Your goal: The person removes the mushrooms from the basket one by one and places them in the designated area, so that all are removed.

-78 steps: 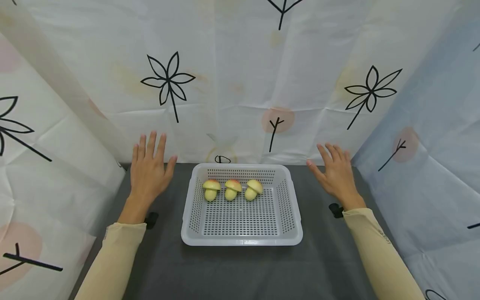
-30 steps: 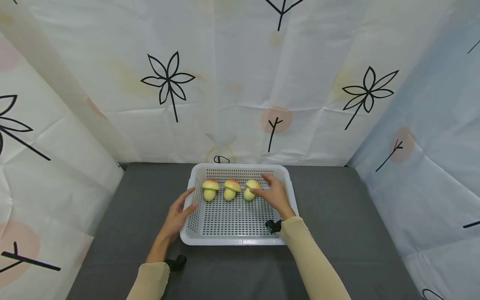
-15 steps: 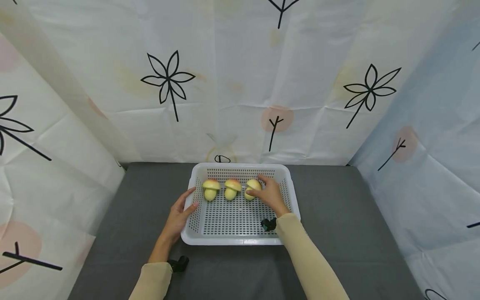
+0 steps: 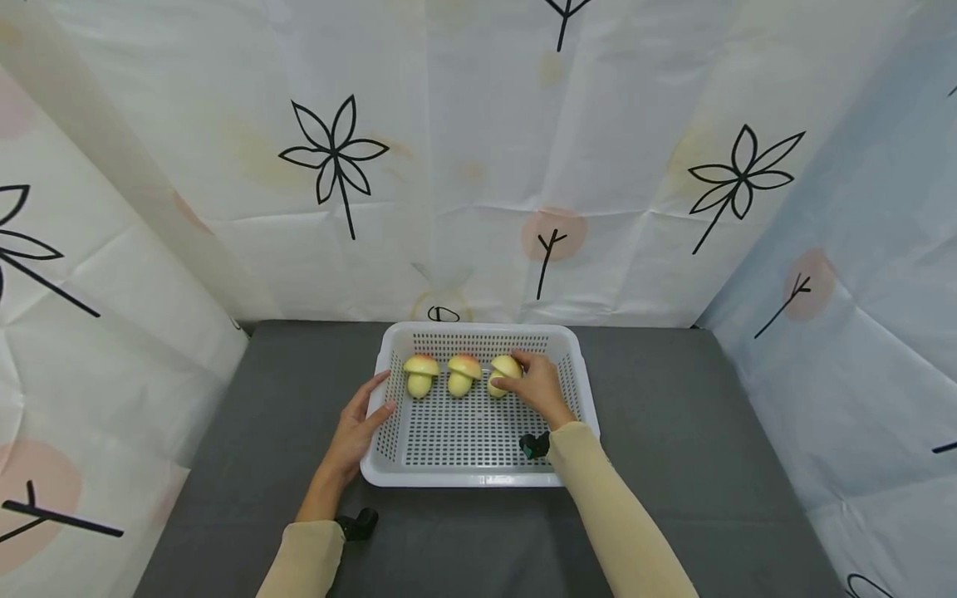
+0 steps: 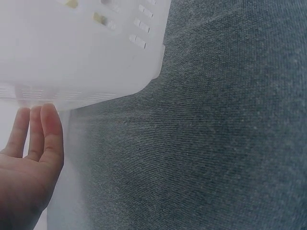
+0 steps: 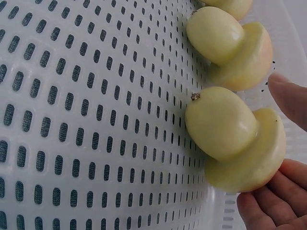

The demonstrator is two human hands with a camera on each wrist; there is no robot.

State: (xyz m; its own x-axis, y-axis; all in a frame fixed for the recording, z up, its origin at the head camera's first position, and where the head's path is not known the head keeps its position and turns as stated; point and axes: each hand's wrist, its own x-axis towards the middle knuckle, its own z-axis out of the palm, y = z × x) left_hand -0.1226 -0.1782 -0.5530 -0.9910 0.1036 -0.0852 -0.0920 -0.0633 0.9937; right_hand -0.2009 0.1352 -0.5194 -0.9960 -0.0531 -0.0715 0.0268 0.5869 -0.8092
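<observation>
Three yellow-green mushroom-shaped pieces with rounded caps lie in a row in a white perforated plastic basket (image 4: 478, 480). My right hand (image 4: 540, 389) is around the cap of the rightmost mushroom-shaped piece (image 6: 220, 124), with its fingers against one side of the cap. The thumb is on the other side, and a small gap shows there in the right wrist view. To its left are the middle mushroom-shaped piece (image 4: 463, 374) and the left one (image 4: 421, 375). My left hand (image 4: 355, 433) rests at the basket's left rim; its straight fingertips touch the outer wall in the left wrist view.
The basket stands on a dark grey cloth-covered table (image 4: 673, 465). Behind it hangs a white curtain (image 4: 463, 166) with leaf prints, and more curtain closes in both sides. Black wrist cameras sit on both forearms.
Both hands have come inward from either side of the basket, the left to its rim, the right to the rightmost piece. In the last half second they have hardly moved.
</observation>
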